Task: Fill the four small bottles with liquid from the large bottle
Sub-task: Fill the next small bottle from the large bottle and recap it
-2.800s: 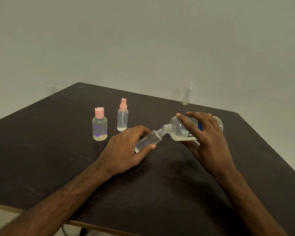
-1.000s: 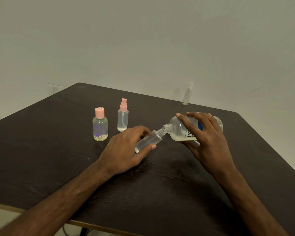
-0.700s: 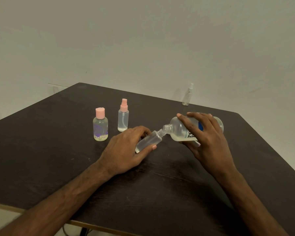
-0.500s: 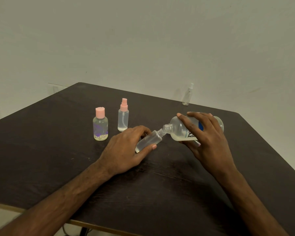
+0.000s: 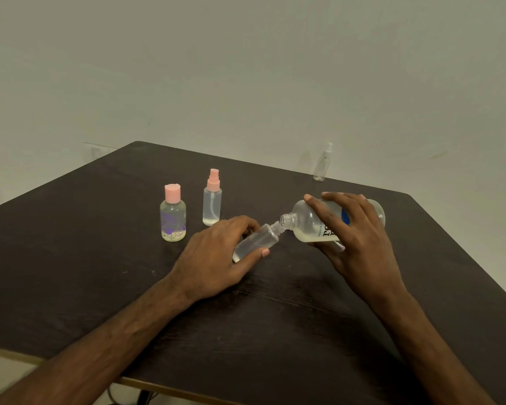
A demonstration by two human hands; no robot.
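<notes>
Large bottle point(image 5: 307, 226) is tipped nearly flat, neck pointing left, its mouth right at the open mouth of a small uncapped bottle point(image 5: 256, 242), which tilts up toward it w/ clear liquid inside. Right hand point(image 5: 354, 238) grips the large bottle, fingers curled over the label. Left hand point(image 5: 216, 258) holds the small one btwn thumb & fingers, low over the dark desk point(image 5: 70, 244). To the left stand a pink-capped round bottle point(image 5: 173, 217) & a pink spray bottle point(image 5: 212, 203), both upright. A clear spray bottle point(image 5: 322, 166) stands at the far edge, well apart.

- Light: dim, even, diffuse, apparently overhead; wall point(image 5: 246, 68) reads grey-green.
- Shadows: soft, faint, on table point(image 5: 70, 273) under my left hand point(image 5: 214, 258) and right hand point(image 5: 360, 238).
- Focus: centre sharp; far bottle point(image 5: 322, 166) soft, low-contrast.
</notes>
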